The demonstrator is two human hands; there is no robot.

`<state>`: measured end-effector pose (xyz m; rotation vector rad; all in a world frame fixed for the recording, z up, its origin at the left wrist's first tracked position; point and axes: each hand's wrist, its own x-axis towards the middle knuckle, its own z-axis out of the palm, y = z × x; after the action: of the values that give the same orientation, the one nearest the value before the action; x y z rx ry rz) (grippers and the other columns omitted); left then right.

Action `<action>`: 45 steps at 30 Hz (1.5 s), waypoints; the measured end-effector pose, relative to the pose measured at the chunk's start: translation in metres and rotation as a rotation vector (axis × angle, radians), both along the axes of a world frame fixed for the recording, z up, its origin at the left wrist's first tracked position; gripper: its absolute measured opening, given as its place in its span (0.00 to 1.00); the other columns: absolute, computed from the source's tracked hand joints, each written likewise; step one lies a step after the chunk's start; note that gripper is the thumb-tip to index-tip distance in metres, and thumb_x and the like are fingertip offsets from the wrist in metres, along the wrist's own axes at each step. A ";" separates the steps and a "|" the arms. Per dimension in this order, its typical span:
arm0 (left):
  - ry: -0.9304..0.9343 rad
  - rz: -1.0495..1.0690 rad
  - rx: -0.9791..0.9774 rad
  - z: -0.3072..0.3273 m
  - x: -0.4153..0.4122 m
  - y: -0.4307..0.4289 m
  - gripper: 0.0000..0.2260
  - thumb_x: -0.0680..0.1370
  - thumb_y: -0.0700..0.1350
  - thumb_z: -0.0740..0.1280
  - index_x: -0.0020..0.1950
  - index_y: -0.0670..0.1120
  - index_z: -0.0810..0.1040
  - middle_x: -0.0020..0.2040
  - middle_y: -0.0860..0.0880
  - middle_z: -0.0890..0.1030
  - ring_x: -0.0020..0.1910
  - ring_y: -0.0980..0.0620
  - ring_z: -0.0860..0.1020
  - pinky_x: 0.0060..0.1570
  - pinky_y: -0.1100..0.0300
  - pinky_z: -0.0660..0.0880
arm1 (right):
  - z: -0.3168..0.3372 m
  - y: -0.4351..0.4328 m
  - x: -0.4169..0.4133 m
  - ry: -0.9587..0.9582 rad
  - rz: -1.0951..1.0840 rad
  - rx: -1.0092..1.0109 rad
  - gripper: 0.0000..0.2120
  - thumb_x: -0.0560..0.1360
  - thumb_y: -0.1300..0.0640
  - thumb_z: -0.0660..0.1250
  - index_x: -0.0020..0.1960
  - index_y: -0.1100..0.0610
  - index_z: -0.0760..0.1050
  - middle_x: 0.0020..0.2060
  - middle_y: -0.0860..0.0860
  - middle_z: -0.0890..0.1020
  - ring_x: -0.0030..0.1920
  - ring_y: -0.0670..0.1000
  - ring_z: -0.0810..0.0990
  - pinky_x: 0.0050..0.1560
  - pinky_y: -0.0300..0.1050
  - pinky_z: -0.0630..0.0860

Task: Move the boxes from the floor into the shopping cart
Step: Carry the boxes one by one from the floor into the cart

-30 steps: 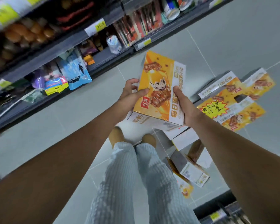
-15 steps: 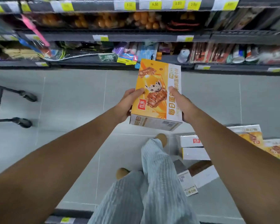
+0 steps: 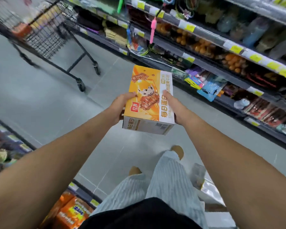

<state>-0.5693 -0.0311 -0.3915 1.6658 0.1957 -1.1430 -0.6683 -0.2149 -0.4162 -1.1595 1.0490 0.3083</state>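
Now I carry the orange box [image 3: 149,98] gripped between my left hand [image 3: 120,104] and right hand [image 3: 173,106]; next I must reach the shopping cart [image 3: 45,30], well apart, and lower it in.

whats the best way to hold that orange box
Take the orange box by its two long side edges, one hand from each side: left hand on the left edge, right hand on the right, thumbs over the top face. It is flat and wide, so opposed side grips likely steady it.
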 end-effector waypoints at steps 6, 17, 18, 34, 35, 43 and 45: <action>-0.005 0.152 -0.004 0.020 0.051 0.078 0.22 0.70 0.59 0.67 0.58 0.47 0.78 0.57 0.43 0.82 0.58 0.43 0.80 0.64 0.47 0.72 | 0.021 0.065 0.080 -0.024 0.131 -0.070 0.19 0.75 0.39 0.65 0.53 0.53 0.78 0.38 0.51 0.85 0.36 0.51 0.84 0.44 0.46 0.81; 0.018 0.455 0.038 0.045 0.195 0.160 0.30 0.61 0.62 0.71 0.59 0.47 0.79 0.56 0.43 0.83 0.55 0.43 0.81 0.64 0.47 0.72 | 0.044 0.136 0.277 -0.090 0.478 -0.191 0.19 0.78 0.40 0.61 0.52 0.56 0.79 0.38 0.50 0.84 0.36 0.50 0.83 0.34 0.41 0.75; 0.011 0.485 0.035 0.046 0.212 0.166 0.33 0.59 0.62 0.71 0.60 0.47 0.79 0.56 0.43 0.83 0.56 0.42 0.81 0.65 0.46 0.71 | 0.046 0.142 0.298 -0.107 0.507 -0.212 0.20 0.78 0.40 0.61 0.52 0.57 0.79 0.38 0.51 0.84 0.37 0.51 0.83 0.34 0.41 0.75; -0.175 0.746 -0.004 0.076 0.426 0.281 0.12 0.79 0.55 0.62 0.42 0.48 0.77 0.31 0.51 0.83 0.29 0.54 0.80 0.41 0.59 0.76 | 0.078 0.265 0.560 -0.278 0.782 -0.266 0.18 0.78 0.38 0.59 0.41 0.49 0.78 0.36 0.48 0.84 0.40 0.53 0.83 0.49 0.49 0.80; -0.175 0.742 -0.003 0.076 0.443 0.295 0.12 0.79 0.55 0.62 0.43 0.48 0.77 0.33 0.51 0.83 0.31 0.54 0.81 0.40 0.60 0.76 | 0.075 0.279 0.576 -0.276 0.764 -0.241 0.18 0.78 0.39 0.59 0.40 0.49 0.78 0.33 0.47 0.82 0.37 0.52 0.83 0.44 0.46 0.79; -0.211 0.570 0.068 0.077 0.552 0.381 0.14 0.80 0.55 0.60 0.44 0.46 0.77 0.36 0.48 0.83 0.32 0.51 0.81 0.39 0.59 0.76 | 0.054 0.365 0.663 -0.242 0.650 -0.214 0.28 0.75 0.35 0.60 0.57 0.58 0.78 0.51 0.56 0.81 0.49 0.58 0.83 0.35 0.40 0.75; -0.216 0.541 0.076 0.080 0.583 0.398 0.13 0.79 0.54 0.60 0.43 0.46 0.77 0.31 0.50 0.83 0.27 0.54 0.81 0.35 0.60 0.76 | 0.047 0.381 0.683 -0.258 0.623 -0.228 0.26 0.74 0.32 0.59 0.46 0.55 0.77 0.46 0.57 0.80 0.48 0.61 0.82 0.43 0.44 0.75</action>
<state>0.0133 0.3667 -0.3112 1.6502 0.5203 -0.5526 0.0145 0.1665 -0.3689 -1.6750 0.4834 0.5171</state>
